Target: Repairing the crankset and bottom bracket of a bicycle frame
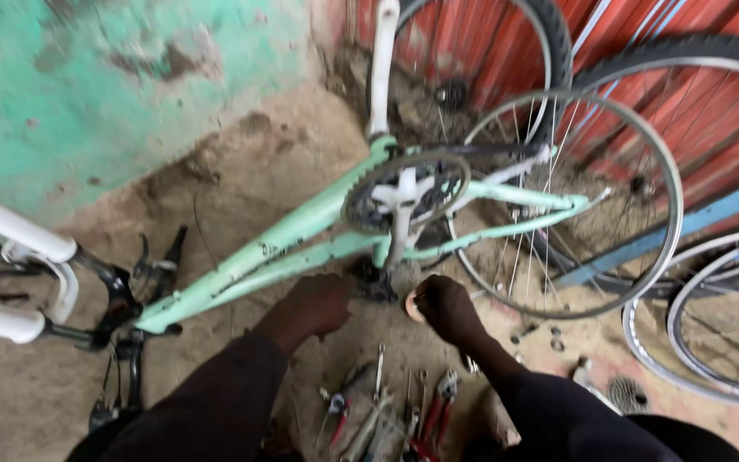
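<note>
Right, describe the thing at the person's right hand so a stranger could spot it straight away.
Start at the mint-green bicycle frame lying on the dirt floor and follow it to the toothed chainring and white crank. Just below the crank, the right hand touches a small round orange piece at its fingers. It is the only orange, disc-like thing there; the red-handled pliers lie lower, among the tools.

The left hand (318,304) covers the pedal (375,282) at the bicycle frame's (250,261) low end. What the right hand (445,308) pinches is too small to tell. The tools (387,415) near the bottom are blurred and cut off. The tyres (712,51) at far right run past the edge.
</note>
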